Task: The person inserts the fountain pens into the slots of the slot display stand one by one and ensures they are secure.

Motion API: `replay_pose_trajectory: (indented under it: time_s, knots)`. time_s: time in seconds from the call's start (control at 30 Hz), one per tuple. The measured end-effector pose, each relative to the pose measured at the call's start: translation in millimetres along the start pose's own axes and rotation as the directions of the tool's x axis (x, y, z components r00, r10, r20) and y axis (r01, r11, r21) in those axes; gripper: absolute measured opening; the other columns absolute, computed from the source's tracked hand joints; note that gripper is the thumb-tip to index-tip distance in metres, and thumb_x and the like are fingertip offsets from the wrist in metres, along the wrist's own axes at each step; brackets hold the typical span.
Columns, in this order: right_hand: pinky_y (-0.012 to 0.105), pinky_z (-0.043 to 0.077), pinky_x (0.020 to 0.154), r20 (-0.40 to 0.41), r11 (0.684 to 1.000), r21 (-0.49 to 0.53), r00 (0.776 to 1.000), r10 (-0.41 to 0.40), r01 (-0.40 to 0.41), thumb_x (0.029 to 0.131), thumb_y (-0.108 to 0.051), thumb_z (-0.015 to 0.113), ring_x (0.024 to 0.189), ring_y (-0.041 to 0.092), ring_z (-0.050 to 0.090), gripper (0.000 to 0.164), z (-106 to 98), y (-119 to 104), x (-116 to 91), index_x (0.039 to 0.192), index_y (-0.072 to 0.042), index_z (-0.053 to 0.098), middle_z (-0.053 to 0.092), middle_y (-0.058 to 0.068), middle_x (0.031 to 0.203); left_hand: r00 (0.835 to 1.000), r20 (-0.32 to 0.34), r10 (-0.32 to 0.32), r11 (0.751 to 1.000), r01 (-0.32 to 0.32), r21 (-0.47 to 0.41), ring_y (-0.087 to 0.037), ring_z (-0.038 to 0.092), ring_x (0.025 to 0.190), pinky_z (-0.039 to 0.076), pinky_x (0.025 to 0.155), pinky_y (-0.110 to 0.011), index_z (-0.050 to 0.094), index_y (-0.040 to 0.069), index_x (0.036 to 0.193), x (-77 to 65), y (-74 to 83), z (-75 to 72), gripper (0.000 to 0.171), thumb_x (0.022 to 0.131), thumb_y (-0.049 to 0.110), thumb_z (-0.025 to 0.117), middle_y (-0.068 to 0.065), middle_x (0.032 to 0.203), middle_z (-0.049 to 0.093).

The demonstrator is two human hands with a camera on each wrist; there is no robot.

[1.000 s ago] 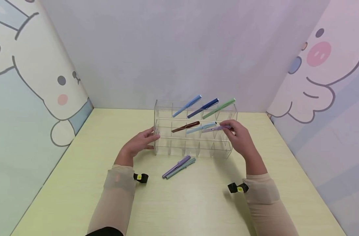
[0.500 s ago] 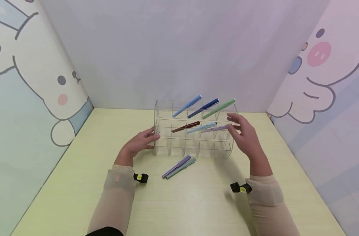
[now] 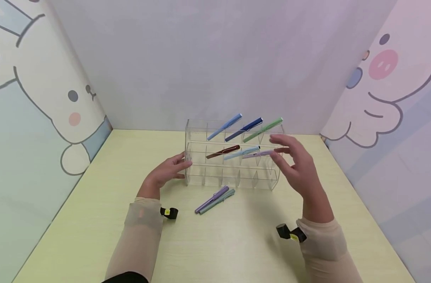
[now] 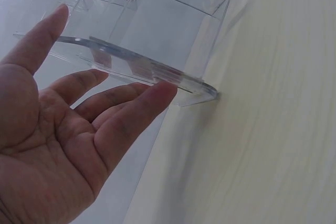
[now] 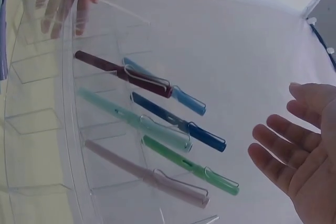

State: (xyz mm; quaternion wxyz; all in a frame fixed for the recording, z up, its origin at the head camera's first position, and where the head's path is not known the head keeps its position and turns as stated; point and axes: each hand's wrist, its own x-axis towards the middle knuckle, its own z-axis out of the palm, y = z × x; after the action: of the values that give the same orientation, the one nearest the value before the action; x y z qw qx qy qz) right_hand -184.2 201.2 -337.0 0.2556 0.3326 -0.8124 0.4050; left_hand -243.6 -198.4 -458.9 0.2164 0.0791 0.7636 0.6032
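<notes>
A clear acrylic pen rack (image 3: 233, 169) with three tiers stands on the table. My left hand (image 3: 168, 171) rests its extended fingertips against the rack's left side panel, which the left wrist view shows close up. My right hand (image 3: 297, 165) hovers near the rack's right end, fingers spread and holding nothing. Closest to it in the middle tier leans a pale lilac pen (image 5: 152, 177), beside a light blue pen (image 3: 242, 153) and a dark red pen (image 3: 222, 152). The top tier bears a blue pen (image 3: 224, 127), a navy pen (image 3: 244, 129) and a green pen (image 3: 263, 130).
In front of the rack, a purple pen (image 3: 212, 199) and a grey-green pen (image 3: 217, 201) lie side by side on the pale wood table (image 3: 236, 251). A plain wall (image 3: 215, 63) rises behind the rack, with cartoon-printed panels (image 3: 42, 118) at the sides.
My right hand has let go of the lilac pen, spread its fingers and drawn back slightly to the right. The pen stays in the middle tier. My left hand has not moved.
</notes>
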Motion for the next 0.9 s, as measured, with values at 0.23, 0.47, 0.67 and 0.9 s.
replay_pose_trajectory:
  time_s: [0.23,0.47,0.67,0.9]
  knots:
    - [0.039,0.054,0.093,0.337,0.987,-0.157,0.936,0.096,-0.044,0.094,-0.021,0.068,0.114,0.019,0.062,0.037,18,-19,-4,0.129,-0.012,0.062,0.064,0.001,0.127,1.000,-0.003,0.003,1.000,-0.003,0.002,-0.027,0.039,0.142,0.047,0.104,-0.050,0.018,0.025,0.159,-0.9,-0.4,-0.1,0.083,0.093,0.053,0.061,-0.007,0.159,0.031]
    - [0.042,0.049,0.101,0.622,0.956,-0.271,0.739,0.260,-0.109,0.096,-0.041,0.062,0.122,0.017,0.057,0.039,58,-24,-8,0.129,-0.019,0.062,0.062,-0.004,0.129,1.000,-0.006,0.007,1.000,-0.007,0.007,-0.027,0.039,0.141,0.047,0.103,-0.051,0.018,0.026,0.159,-1.6,0.4,-0.2,0.081,0.094,0.052,0.060,-0.008,0.159,0.032]
    - [0.041,0.051,0.098,0.691,0.954,-0.283,0.668,0.276,-0.101,0.094,-0.034,0.067,0.117,0.019,0.060,0.039,87,-11,-18,0.126,-0.013,0.064,0.064,0.001,0.126,1.000,-0.004,0.008,1.000,-0.008,0.004,-0.027,0.039,0.141,0.047,0.104,-0.051,0.018,0.025,0.159,-1.5,0.7,0.3,0.087,0.091,0.056,0.062,-0.008,0.159,0.031]
    - [0.041,0.051,0.097,0.744,0.955,-0.278,0.605,0.285,-0.108,0.092,-0.031,0.070,0.114,0.021,0.061,0.036,106,1,-27,0.122,-0.012,0.066,0.066,0.004,0.123,1.000,-0.007,0.000,1.000,0.000,0.006,-0.026,0.039,0.141,0.046,0.104,-0.051,0.017,0.024,0.159,-3.0,1.7,1.0,0.088,0.090,0.056,0.063,-0.007,0.159,0.031]
